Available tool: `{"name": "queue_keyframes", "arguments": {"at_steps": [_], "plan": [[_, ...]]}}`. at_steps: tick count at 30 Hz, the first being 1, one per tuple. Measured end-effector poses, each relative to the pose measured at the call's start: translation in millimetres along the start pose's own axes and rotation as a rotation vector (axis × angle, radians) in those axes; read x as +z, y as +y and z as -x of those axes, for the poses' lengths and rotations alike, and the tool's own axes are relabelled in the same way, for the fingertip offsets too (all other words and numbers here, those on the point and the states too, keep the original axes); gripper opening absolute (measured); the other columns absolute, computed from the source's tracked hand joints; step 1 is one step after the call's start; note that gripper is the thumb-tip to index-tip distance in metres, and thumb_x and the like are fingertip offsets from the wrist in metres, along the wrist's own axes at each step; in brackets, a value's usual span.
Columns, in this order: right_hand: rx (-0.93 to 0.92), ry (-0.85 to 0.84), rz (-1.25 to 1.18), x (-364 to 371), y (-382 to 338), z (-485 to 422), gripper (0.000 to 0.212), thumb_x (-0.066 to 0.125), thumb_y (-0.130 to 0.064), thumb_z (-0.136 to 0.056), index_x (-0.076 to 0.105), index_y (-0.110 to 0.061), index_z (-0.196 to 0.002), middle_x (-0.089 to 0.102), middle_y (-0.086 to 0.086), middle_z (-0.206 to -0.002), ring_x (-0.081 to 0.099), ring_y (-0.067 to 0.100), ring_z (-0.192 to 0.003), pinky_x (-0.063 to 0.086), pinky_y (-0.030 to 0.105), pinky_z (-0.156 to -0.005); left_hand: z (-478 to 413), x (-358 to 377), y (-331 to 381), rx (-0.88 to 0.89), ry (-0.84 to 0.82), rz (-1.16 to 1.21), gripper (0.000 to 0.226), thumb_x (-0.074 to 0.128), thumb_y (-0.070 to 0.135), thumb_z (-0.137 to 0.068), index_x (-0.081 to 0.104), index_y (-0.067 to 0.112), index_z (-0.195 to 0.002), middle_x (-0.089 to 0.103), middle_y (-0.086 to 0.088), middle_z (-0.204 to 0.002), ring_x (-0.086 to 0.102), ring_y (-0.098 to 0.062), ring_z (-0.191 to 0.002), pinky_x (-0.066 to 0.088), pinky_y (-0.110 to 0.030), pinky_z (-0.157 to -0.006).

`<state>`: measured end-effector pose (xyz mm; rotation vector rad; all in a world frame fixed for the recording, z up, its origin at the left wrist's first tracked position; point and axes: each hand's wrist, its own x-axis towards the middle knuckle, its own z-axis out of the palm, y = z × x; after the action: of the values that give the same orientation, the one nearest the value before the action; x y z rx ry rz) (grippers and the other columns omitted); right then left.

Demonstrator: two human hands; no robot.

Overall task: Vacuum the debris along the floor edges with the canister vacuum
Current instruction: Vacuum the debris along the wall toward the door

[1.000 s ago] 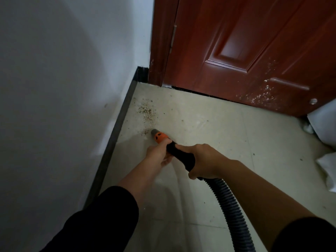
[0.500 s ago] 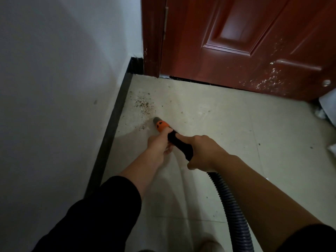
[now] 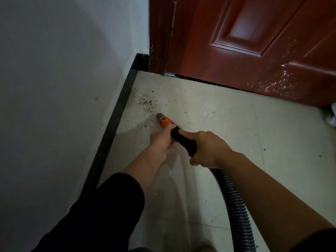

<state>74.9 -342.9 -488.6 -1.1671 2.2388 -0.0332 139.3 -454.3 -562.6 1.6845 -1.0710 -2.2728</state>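
Observation:
The vacuum nozzle has an orange collar and a grey tip that sits low on the pale tile floor. My left hand grips the nozzle just behind the orange collar. My right hand holds the black handle further back. The ribbed dark hose runs from the handle down to the bottom edge of the view. A patch of fine brown debris lies just ahead of the tip, close to the black baseboard. A smaller scatter of crumbs lies left of the tip.
A white wall stands on the left above the baseboard. A dark red door with white specks closes off the far side. Something white lies at the right edge. Small dark specks dot the tiles on the right.
The view has shifted slightly; the nozzle tip stays just short of the debris patch, and both hands keep the same hold on the nozzle and handle.

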Motion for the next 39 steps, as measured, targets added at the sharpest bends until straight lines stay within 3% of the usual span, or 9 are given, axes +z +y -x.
{"name": "queue_keyframes", "arguments": {"at_steps": [12,20,23,27,33,39], "plan": [[-0.093,-0.057,-0.045,8.7,-10.1,9.5,0.095,0.071,-0.013,-0.069,0.029,-0.049,-0.146,0.064,0.003,-0.08,0.063,0.02,-0.067,0.058,0.041,-0.07,13.3,-26.0,-12.7,-0.001,0.039,0.044,0.028,0.067,0.028,-0.089,0.067,0.002,-0.097,0.071,-0.012,-0.09,0.065,-0.017,-0.072,0.053,-0.024,-0.059],[-0.152,-0.082,-0.066,15.2,-23.1,5.8,0.097,0.072,-0.011,-0.069,0.028,-0.051,-0.146,0.065,0.001,-0.077,0.063,0.019,-0.066,0.058,0.041,-0.069,14.8,-45.4,-18.0,0.011,0.111,0.061,0.029,0.068,0.032,-0.088,0.067,0.002,-0.09,0.069,-0.012,-0.084,0.063,-0.019,-0.067,0.053,-0.025,-0.057],[-0.175,-0.086,-0.074,16.1,-26.2,3.4,0.098,0.072,-0.011,-0.067,0.029,-0.053,-0.144,0.064,0.001,-0.076,0.063,0.019,-0.065,0.058,0.041,-0.068,16.7,-50.3,-17.0,0.021,0.135,0.055,0.03,0.067,0.033,-0.087,0.067,0.002,-0.086,0.064,-0.01,-0.07,0.055,-0.017,-0.055,0.049,-0.028,-0.059],[-0.189,-0.092,-0.103,19.5,-29.2,2.2,0.099,0.072,-0.01,-0.065,0.031,-0.054,-0.143,0.065,-0.001,-0.074,0.063,0.018,-0.062,0.058,0.04,-0.065,17.5,-56.1,-18.8,0.034,0.125,0.062,0.033,0.064,0.031,-0.088,0.067,-0.002,-0.094,0.059,-0.011,-0.066,0.047,-0.017,-0.046,0.043,-0.028,-0.052],[-0.204,-0.11,-0.105,24.6,-35.5,2.7,0.101,0.073,-0.01,-0.063,0.031,-0.054,-0.143,0.066,0.001,-0.073,0.064,0.016,-0.06,0.058,0.037,-0.062,18.0,-66.5,-24.4,0.021,0.144,0.091,0.031,0.064,0.032,-0.086,0.067,0.002,-0.089,0.061,-0.01,-0.068,0.051,-0.017,-0.051,0.045,-0.028,-0.054],[-0.243,-0.126,-0.123,30.7,-46.4,4.9,0.102,0.074,-0.009,-0.062,0.032,-0.059,-0.14,0.067,0.0,-0.073,0.065,0.017,-0.06,0.058,0.039,-0.064,16.2,-81.6,-29.1,0.002,0.151,0.115,0.033,0.063,0.034,-0.083,0.066,0.003,-0.094,0.06,-0.006,-0.066,0.052,-0.016,-0.052,0.041,-0.023,-0.044]]}}
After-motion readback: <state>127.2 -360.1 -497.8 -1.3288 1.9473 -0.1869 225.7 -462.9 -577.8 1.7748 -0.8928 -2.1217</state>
